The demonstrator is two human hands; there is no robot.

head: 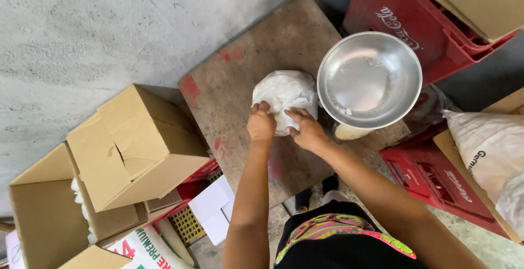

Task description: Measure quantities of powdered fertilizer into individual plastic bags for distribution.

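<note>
Both hands are on a white bag [286, 97] sitting near the middle of a worn board [240, 83]. The left hand [261, 122] is curled shut, pinching the bag's near edge at about 7 o'clock. The right hand [307, 129] is flatter, fingers spread and pressing the bag at about 5 o'clock. I can't tell if it's actually gripping or just holding the bag down.

Stuff that looks dicey to me:

- The steel bowl [369, 79] is right at 3 o'clock of the bag, touching or nearly so, and it's perched on some smaller pale thing [349, 132] rather than flat on the board. One bump from the right wrist or a shove of the bag and it tips.
- The bag looks thin and soft. Pinching hard at one edge could tear it, and whatever's in there goes over the board.
- The board rests on red crates [436, 179], with an edge hanging out at 5 o'clock. Leaning hard on that side could rock it.
- Open boxes [136, 143] sit at 9 o'clock, well apart, so no worry there.
</note>
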